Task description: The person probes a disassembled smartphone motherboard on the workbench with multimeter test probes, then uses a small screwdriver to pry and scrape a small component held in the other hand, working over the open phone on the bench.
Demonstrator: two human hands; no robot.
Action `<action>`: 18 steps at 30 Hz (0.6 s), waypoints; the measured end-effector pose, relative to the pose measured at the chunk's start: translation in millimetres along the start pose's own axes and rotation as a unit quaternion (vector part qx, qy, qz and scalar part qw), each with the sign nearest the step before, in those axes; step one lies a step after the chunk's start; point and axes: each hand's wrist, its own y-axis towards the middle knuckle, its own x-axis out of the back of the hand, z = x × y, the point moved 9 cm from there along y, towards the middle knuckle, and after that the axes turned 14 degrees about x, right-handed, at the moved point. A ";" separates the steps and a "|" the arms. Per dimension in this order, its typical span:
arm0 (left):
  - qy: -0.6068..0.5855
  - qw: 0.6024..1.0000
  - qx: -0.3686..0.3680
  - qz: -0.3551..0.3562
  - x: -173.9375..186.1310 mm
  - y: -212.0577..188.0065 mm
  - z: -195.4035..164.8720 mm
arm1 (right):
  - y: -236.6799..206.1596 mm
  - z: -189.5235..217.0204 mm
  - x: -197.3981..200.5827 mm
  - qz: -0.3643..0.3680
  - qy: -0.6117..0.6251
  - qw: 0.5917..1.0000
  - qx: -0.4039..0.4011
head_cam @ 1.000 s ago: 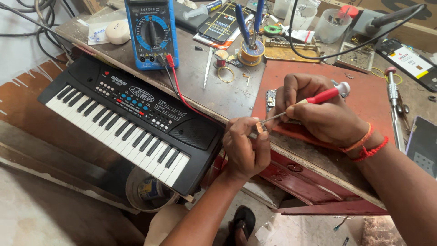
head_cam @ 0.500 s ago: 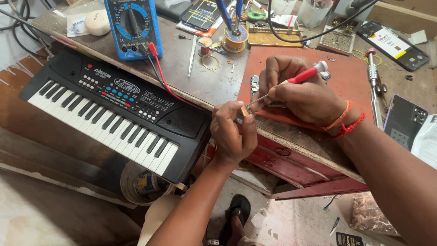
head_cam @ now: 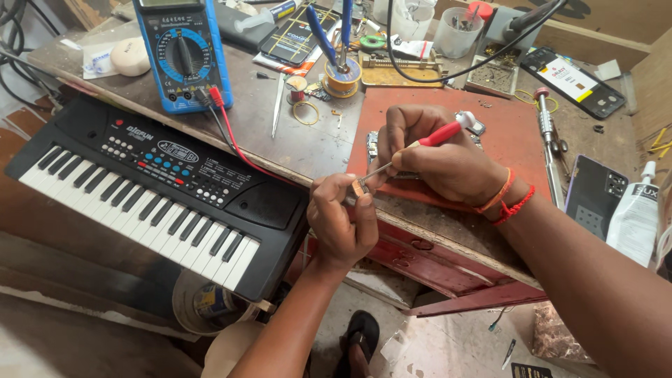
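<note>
While pinched in the left hand [head_cam: 341,222], small round brass-coloured part [head_cam: 360,187] at table edge, 6 o'clock of red mat [head_cam: 518,150]. Left fingers closed around part, thumb on top. Right hand [head_cam: 437,159], 2 o'clock of left, wrapped shut on red-handled screwdriver [head_cam: 439,134], metal tip touching part. Step in hand, by judgement: working tip into the held part. Next move calls for steady grip and fine tip pressure, no slip toward fingers. Black toy keyboard [head_cam: 150,192] at 9 o'clock, blue multimeter [head_cam: 183,52] at 11 o'clock, red probe lead [head_cam: 241,150] between. Against half a second earlier: grip, tool and part unchanged; view shifted slightly.
</note>
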 end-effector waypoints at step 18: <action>0.010 1.000 0.006 -0.005 -3.9 -1.7 5.7 | 0.7 3.1 -1.1 0.004 -0.018 1.000 -0.002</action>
